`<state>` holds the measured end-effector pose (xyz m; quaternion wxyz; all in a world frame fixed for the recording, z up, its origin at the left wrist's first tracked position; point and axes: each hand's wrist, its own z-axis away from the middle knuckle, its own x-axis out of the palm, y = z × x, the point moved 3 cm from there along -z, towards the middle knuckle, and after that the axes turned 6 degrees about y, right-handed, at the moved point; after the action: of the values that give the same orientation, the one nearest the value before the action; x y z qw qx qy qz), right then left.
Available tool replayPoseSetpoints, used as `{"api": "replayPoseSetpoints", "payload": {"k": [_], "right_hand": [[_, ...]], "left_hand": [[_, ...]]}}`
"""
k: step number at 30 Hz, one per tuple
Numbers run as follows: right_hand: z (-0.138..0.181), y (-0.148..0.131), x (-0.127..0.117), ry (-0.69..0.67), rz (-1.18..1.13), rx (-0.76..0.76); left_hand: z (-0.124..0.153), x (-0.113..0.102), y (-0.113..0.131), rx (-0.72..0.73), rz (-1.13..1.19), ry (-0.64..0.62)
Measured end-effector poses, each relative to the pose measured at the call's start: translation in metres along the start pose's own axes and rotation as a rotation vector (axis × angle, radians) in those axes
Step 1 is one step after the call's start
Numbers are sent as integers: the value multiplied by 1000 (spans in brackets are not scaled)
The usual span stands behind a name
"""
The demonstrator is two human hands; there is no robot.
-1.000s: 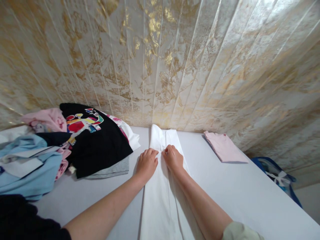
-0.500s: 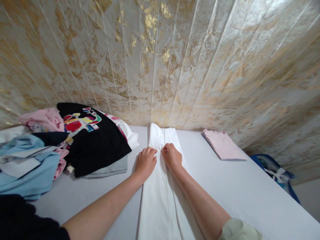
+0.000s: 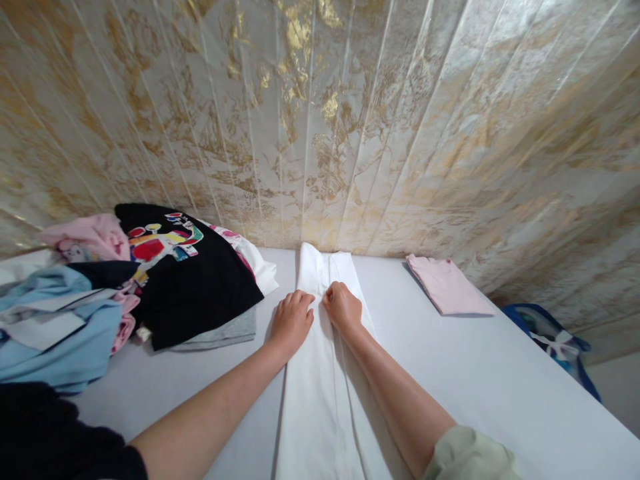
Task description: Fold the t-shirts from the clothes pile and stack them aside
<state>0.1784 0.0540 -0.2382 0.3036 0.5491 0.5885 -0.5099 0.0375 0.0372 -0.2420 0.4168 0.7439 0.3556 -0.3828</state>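
Observation:
A long white garment (image 3: 320,393), folded into a narrow strip, lies lengthwise down the middle of the white table (image 3: 500,380), its far end at the wall. My left hand (image 3: 291,320) rests palm down on its left edge with the fingers together and slightly curled. My right hand (image 3: 343,308) sits just beside it on the strip, fingers curled and pinching the cloth near the middle crease. Both forearms lie along the garment.
A heap of clothes fills the left side: a black printed shirt (image 3: 195,280), pink cloth (image 3: 90,237), light blue cloth (image 3: 55,333). A folded pink garment (image 3: 447,285) lies at the far right. A blue bag (image 3: 550,340) sits beyond the right edge. A gold-marbled wall (image 3: 350,120) backs the table.
Both hands have slid a little farther up the white strip toward the wall, staying side by side. The right hand's fingers have curled tighter on the cloth.

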Motion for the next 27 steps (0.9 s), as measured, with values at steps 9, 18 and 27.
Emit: {"api": "replayPoseSetpoints", "payload": {"k": [9,18,27], "right_hand": [[1,0,1,-6,-47,-33],[-11,18,1,-21,-412,162],[-11,27,6,53,-586,17]], "left_hand": [[0,0,1,2,-7,1],[-1,-5,4,-12,2,-30],[1,-12,8,6,6,-10]]}}
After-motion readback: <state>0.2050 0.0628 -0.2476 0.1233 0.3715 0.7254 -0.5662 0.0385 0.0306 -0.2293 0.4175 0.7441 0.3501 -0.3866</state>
